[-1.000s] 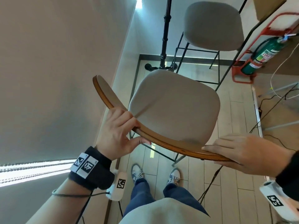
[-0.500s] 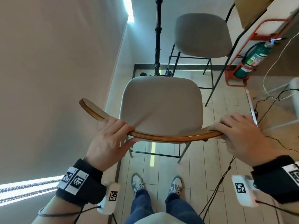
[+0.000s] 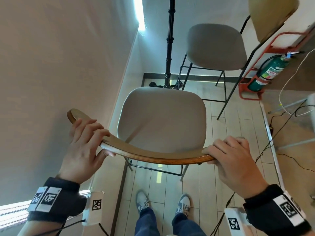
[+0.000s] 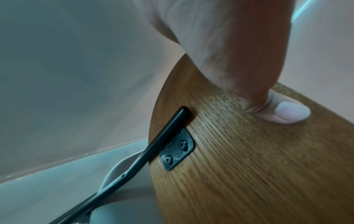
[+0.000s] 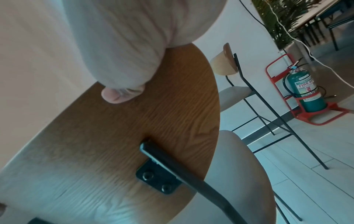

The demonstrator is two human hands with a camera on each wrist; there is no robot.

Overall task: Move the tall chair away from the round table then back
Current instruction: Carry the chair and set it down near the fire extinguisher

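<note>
- Denim-blue trouser legs point(image 3: 170, 222) and grey-white sneakers point(image 3: 142, 200) stand on pale plank flooring point(image 3: 201, 193), directly behind the tall chair point(image 3: 162, 120).
- Black wristbands point(image 3: 56, 200) with square printed markers circle both wrists.
- Curved wooden backrest point(image 3: 153, 155), grain showing and edge glossy brown, is gripped at both ends: the left hand point(image 3: 81, 147) wraps its fingers over the top with the thumb point(image 4: 275, 109) pressed flat on the rear face; the right hand point(image 3: 233, 160) curls its fingers over the other end, thumb point(image 5: 118, 95) on the back.
- Black metal brackets point(image 4: 177, 151), each fixed with two screws, join thin black rods to the rear of the wood, as the wrist views show.
- Smooth, rounded-square seat pad point(image 3: 162, 116) in grey-beige sits ahead of the backrest, close to the tan wall point(image 3: 59, 65) on the left.
- Compared with half a second earlier, the chair sits more squarely to the camera and the right hand's fingers have folded further over the rim; a second ago the backrest was sharply angled.
- Beyond stands a matching second tall chair point(image 3: 214, 46) on thin black legs, beside a black knuckled pole point(image 3: 169, 40).
- Farthest right, a green fire extinguisher point(image 3: 265, 72) rests in a red metal stand point(image 3: 245, 87), with loose cables point(image 3: 288, 86) nearby.
</note>
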